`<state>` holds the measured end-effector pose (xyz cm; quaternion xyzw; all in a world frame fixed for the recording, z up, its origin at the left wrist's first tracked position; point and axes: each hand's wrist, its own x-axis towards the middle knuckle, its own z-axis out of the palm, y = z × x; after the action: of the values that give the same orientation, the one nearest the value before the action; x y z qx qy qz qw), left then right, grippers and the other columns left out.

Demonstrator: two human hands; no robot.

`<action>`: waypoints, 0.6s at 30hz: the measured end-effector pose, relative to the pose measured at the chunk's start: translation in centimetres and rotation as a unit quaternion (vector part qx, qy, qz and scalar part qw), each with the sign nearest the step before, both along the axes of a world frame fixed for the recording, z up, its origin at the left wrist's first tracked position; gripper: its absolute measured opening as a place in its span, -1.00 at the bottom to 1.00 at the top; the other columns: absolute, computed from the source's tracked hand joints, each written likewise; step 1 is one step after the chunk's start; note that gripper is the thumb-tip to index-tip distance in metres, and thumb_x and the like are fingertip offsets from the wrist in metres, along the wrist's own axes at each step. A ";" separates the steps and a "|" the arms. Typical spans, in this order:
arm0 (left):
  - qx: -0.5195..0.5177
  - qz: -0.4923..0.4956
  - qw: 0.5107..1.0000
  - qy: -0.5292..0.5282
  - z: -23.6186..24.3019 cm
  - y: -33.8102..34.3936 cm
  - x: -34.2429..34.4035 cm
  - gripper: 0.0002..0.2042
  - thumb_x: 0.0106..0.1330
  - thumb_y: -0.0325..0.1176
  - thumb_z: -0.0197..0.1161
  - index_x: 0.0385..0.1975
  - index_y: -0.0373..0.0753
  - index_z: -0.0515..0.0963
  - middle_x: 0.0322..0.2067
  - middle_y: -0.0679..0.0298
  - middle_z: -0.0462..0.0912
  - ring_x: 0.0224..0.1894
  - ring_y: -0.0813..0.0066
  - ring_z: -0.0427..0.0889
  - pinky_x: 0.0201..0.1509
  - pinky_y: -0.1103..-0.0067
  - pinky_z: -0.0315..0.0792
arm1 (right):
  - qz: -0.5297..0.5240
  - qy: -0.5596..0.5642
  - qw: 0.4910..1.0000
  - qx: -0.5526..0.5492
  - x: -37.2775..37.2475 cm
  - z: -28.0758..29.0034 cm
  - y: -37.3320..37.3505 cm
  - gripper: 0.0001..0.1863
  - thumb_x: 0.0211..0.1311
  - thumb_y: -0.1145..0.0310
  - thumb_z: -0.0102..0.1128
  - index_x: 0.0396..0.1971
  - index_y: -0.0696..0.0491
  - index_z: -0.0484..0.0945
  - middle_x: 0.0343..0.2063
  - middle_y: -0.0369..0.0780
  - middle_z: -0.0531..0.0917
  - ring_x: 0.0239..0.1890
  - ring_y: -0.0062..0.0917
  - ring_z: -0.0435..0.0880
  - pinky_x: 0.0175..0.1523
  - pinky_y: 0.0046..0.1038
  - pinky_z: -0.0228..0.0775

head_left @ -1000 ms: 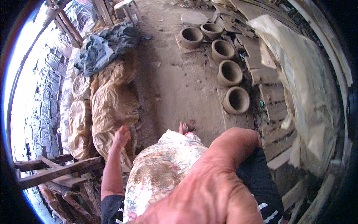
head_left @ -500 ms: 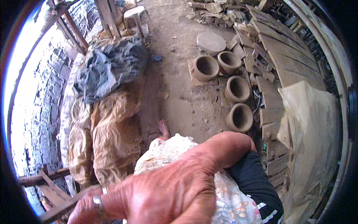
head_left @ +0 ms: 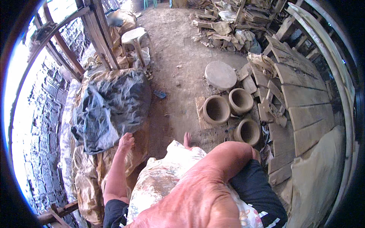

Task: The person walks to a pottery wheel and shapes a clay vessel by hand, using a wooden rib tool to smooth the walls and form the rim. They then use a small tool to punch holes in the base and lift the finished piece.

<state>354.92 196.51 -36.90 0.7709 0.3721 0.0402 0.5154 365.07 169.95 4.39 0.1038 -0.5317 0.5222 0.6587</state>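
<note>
My left hand [head_left: 127, 142] is at the end of a forearm reaching out from a dark sleeve at the lower left. Its fingers are curled in. It overlaps the lower edge of a crumpled dark plastic sheet [head_left: 114, 108]; contact and anything inside the fingers cannot be made out. My right arm is bent, its elbow outward. Very close to the camera, my right hand [head_left: 201, 199] appears large at the lower edge, its fingers out of view. A pale patterned cloth [head_left: 157, 178] covers my front. A bare foot [head_left: 187, 140] shows beyond it.
Three round clay pots [head_left: 216, 110] stand right of centre beside a grey round slab [head_left: 220, 75]. Wooden boards [head_left: 304, 91] and a pale plastic sheet [head_left: 317, 178] line the right. Brown sheeting [head_left: 85, 171] covers the heap at left. A plastic stool [head_left: 134, 36] stands beyond.
The view has tilted up, so the pots and dark sheet sit lower. My left hand has come into view. The ringed fingers of my right hand have left the picture.
</note>
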 end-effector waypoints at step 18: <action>-0.187 0.098 0.895 0.392 -4.6 3.6 13.1 -0.79 0.07 -0.36 0.11 -0.32 -0.27 0.56 -0.55 0.13 0.60 -0.51 0.40 0.61 -0.41 0.49 0.49 | 0.061 -0.127 0.989 0.034 40.9 1.8 18.2 -0.09 0.13 -0.37 -0.53 0.09 0.12 0.42 0.13 0.06 0.31 0.18 -0.15 0.31 0.24 -0.13 0.10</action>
<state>367.99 200.13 -41.48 0.5734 0.6182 -0.2854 0.4555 405.94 188.17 6.19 0.0912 -0.6208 0.5524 0.5488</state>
